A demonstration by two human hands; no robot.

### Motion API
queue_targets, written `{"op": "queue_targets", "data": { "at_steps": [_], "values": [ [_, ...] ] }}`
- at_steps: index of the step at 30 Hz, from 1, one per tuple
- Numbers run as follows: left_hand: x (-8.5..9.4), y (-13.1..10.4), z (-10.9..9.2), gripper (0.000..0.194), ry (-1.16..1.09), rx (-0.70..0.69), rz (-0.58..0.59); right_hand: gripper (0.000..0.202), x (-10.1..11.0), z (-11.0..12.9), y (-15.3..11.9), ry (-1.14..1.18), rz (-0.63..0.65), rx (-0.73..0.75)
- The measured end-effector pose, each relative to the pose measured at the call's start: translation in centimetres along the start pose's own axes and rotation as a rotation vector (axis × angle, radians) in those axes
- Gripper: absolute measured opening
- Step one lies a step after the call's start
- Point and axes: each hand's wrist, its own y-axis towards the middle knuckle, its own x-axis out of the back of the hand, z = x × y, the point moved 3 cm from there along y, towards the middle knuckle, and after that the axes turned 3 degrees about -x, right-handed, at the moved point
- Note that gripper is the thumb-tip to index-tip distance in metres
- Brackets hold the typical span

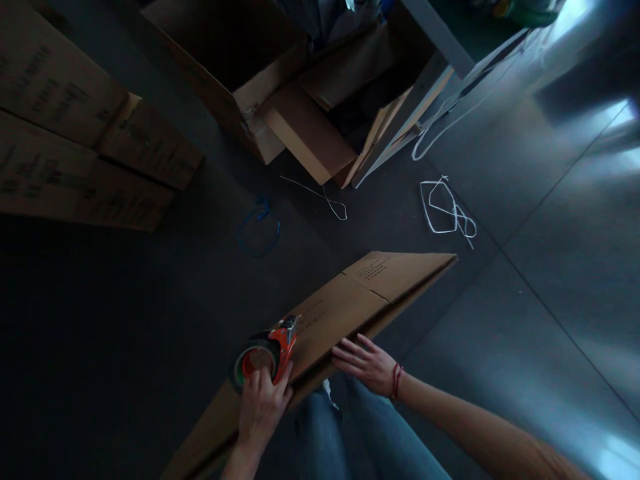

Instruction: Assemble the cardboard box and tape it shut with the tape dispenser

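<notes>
Two hands, left hand (261, 408) gripping tape dispenser (265, 353), right hand (367, 363) spread flat on cardboard box (345, 307)

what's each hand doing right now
left hand: closed on the tape dispenser
right hand: open, fingers flat on the folded cardboard box

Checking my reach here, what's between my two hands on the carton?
Head view: only bare flattened carton between left hand, gripping the tape dispenser, and right hand lying flat.
</notes>
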Motion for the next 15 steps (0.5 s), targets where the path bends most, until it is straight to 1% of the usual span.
{"op": "queue_targets", "data": {
  "at_steps": [2,4,6,8,10,12,13,15],
  "values": [
    [1.3,1.2,0.9,0.035,0.073,0.063,-0.04,0.04,0.9,0.1,2.3,-0.123,-0.125,0.027],
    [2.5,2.6,1.9,0.026,0.073,0.068,-0.062,0.032,1.4,0.0,4.3,-0.195,-0.212,0.048],
    [3.7,4.0,3.2,0.023,0.076,0.059,-0.098,0.026,1.6,-0.1,6.0,-0.232,-0.221,0.041],
    [5.2,5.5,4.5,0.027,0.1,0.046,-0.137,0.021,1.6,0.2,7.4,-0.244,-0.182,0.009],
    [7.0,7.2,5.5,0.031,0.132,0.016,-0.174,0.018,1.2,1.6,8.7,-0.222,-0.16,0.007],
    [9.0,9.2,5.9,0.031,0.171,-0.022,-0.217,0.016,-0.1,4.1,10.0,-0.166,-0.178,0.044],
    [9.9,10.3,5.9,0.03,0.19,-0.043,-0.239,0.015,-1.3,5.7,10.8,-0.134,-0.193,0.052],
    [11.3,12.5,5.5,0.029,0.215,-0.087,-0.276,0.015,-4.4,8.9,12.6,-0.074,-0.213,0.043]
  ]
}}
